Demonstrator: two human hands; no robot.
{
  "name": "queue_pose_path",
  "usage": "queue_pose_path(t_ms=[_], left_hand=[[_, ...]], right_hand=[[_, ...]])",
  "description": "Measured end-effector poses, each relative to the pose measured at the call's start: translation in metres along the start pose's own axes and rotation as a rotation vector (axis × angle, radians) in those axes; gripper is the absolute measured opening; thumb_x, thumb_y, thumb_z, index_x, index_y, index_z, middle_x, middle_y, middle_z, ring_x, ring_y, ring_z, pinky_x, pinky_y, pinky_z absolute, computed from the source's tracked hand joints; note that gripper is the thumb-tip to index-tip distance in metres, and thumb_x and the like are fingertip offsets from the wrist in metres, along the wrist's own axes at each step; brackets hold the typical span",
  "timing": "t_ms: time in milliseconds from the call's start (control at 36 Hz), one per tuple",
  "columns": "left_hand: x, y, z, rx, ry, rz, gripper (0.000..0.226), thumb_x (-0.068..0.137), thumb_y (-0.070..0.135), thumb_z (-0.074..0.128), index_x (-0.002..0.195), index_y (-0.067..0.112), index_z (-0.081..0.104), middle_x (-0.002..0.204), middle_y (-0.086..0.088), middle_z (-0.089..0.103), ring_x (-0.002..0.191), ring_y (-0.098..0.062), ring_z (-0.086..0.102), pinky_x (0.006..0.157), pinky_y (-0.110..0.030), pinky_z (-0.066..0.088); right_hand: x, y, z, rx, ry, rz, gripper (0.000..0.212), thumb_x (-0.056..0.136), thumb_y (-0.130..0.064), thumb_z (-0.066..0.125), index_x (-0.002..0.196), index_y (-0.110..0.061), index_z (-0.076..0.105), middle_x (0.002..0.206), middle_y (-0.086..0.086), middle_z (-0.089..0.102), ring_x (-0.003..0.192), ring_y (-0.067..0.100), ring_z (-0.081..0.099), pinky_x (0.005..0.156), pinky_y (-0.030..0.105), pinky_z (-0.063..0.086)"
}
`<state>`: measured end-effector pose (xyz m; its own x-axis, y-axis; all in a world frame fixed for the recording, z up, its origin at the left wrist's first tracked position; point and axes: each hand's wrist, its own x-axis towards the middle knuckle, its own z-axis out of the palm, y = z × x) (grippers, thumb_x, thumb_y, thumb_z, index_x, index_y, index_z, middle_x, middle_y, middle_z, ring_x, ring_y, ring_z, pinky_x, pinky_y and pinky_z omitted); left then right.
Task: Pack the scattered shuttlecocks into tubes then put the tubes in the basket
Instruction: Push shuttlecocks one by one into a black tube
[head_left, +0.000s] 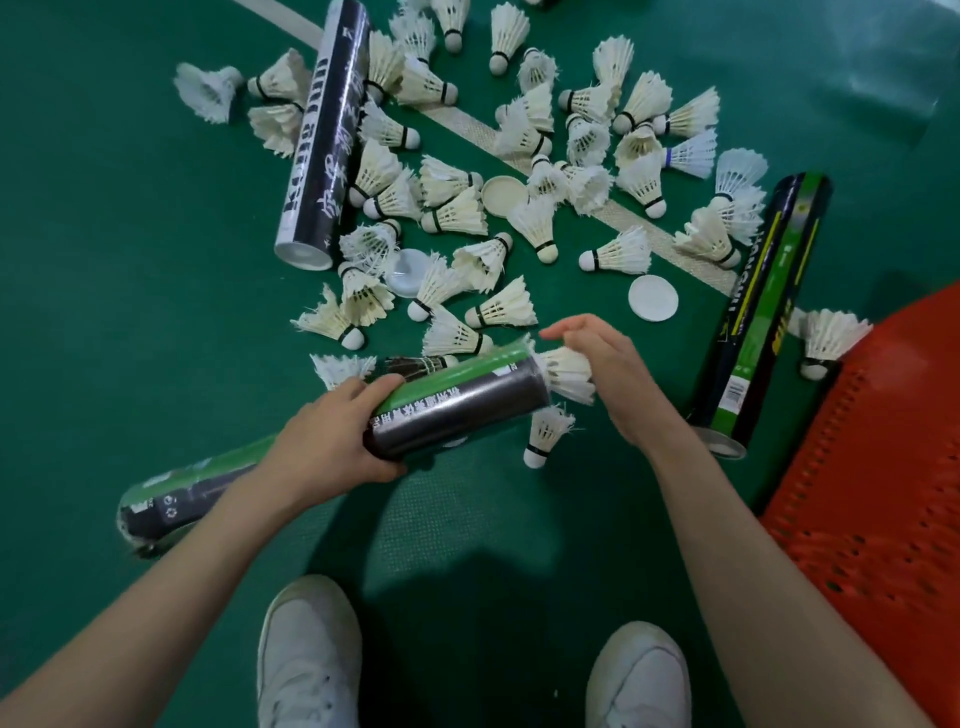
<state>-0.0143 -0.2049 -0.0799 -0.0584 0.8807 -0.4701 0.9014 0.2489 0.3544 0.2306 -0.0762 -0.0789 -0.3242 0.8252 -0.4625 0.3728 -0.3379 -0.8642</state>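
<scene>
One shuttlecock (567, 375) juts from the tube (467, 402) clasped by left grip (332, 436), touching slack-fingered right grip (610, 371).

Light from above, even, moderately dim. Pale glare on the green floor (883, 78) at upper right. Broad soft shadow at lower centre, around the white shoes (309, 654). Wide-angle bending toward the edges (court line (467, 123) bows slightly). Slight blur on the right hand (608, 374); remainder acceptably sharp.
</scene>
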Motion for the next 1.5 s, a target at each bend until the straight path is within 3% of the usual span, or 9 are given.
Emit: queue_pose_path(t_ms=[194,361,528,694,889,1000,1139,1361,1500], left_hand=[[-0.006,-0.002,-0.001,-0.027,0.029,0.021,0.097,0.065,0.049,0.079,0.146,0.034,0.028,0.127,0.005,0.047,0.11,-0.021,0.052,0.083,-0.032,0.045],[-0.004,-0.001,-0.005,-0.074,0.06,-0.025,0.097,0.062,0.045,0.082,0.144,0.035,0.03,0.119,0.004,0.048,0.105,-0.02,0.052,0.076,-0.031,0.044],[-0.005,-0.011,-0.002,-0.085,0.137,-0.159,0.096,0.064,0.045,0.08,0.144,0.036,0.029,0.118,0.002,0.05,0.102,-0.022,0.053,0.075,-0.031,0.043],[-0.006,-0.032,-0.002,-0.271,0.161,-0.274,0.098,0.061,0.045,0.083,0.143,0.034,0.031,0.114,0.0,0.05,0.099,-0.019,0.051,0.082,-0.033,0.046],[-0.006,-0.038,-0.006,-0.297,0.177,-0.307,0.095,0.062,0.046,0.083,0.142,0.035,0.032,0.116,0.0,0.051,0.098,-0.015,0.047,0.079,-0.03,0.04],[-0.006,-0.038,-0.005,-0.303,0.17,-0.303,0.09,0.061,0.046,0.083,0.137,0.037,0.035,0.113,0.002,0.052,0.098,-0.017,0.051,0.081,-0.033,0.045],[-0.002,-0.036,-0.005,-0.31,0.173,-0.311,0.093,0.062,0.046,0.083,0.14,0.035,0.033,0.112,0.003,0.05,0.098,-0.016,0.05,0.083,-0.032,0.044],[-0.001,-0.023,-0.002,-0.179,0.152,-0.287,0.095,0.066,0.048,0.079,0.144,0.035,0.025,0.118,0.001,0.048,0.102,-0.021,0.052,0.076,-0.031,0.044],[0.001,-0.01,0.0,-0.038,0.142,-0.228,0.095,0.069,0.049,0.077,0.145,0.036,0.022,0.122,0.0,0.047,0.107,-0.023,0.051,0.079,-0.032,0.043]], right_hand=[[0.006,-0.008,0.025,0.073,-0.071,-0.031,0.064,0.095,-0.063,0.013,0.144,-0.029,0.035,0.144,-0.007,0.046,0.137,0.015,0.034,0.115,0.055,0.019],[0.016,-0.022,0.058,0.079,-0.209,-0.045,0.068,0.093,-0.066,0.009,0.145,-0.029,0.033,0.135,-0.013,0.05,0.138,0.021,0.034,0.116,0.053,0.018],[0.037,-0.02,0.061,0.002,0.082,-0.042,0.034,0.102,-0.04,0.033,0.121,-0.022,0.055,0.121,-0.002,0.059,0.115,0.016,0.053,0.108,0.042,0.038],[0.059,0.007,0.066,-0.612,-0.02,-0.358,0.046,0.094,-0.001,0.045,0.136,-0.02,0.051,0.136,0.01,0.046,0.124,0.021,0.041,0.108,0.039,0.035],[0.069,0.027,0.079,-1.275,-0.059,-0.586,0.067,0.089,-0.01,0.054,0.148,-0.03,0.029,0.158,0.013,0.012,0.146,0.033,-0.004,0.115,0.053,-0.007],[0.068,0.037,0.073,-1.149,0.033,-0.678,0.034,0.079,-0.015,0.069,0.113,-0.012,0.062,0.14,0.021,0.044,0.139,0.04,0.026,0.113,0.057,0.018],[0.058,0.041,0.063,-0.897,0.157,-0.735,0.017,0.077,-0.015,0.073,0.078,-0.004,0.06,0.13,0.023,0.052,0.128,0.041,0.039,0.105,0.054,0.036],[0.039,0.015,0.039,-0.246,0.475,-0.346,0.018,0.085,-0.012,0.067,0.082,-0.006,0.051,0.127,0.013,0.051,0.113,0.016,0.047,0.092,0.008,0.033],[0.034,-0.011,0.02,0.346,0.427,-0.121,0.009,0.094,-0.017,0.057,0.091,-0.014,0.05,0.093,0.004,0.064,0.071,0.006,0.058,0.067,0.025,0.048]])
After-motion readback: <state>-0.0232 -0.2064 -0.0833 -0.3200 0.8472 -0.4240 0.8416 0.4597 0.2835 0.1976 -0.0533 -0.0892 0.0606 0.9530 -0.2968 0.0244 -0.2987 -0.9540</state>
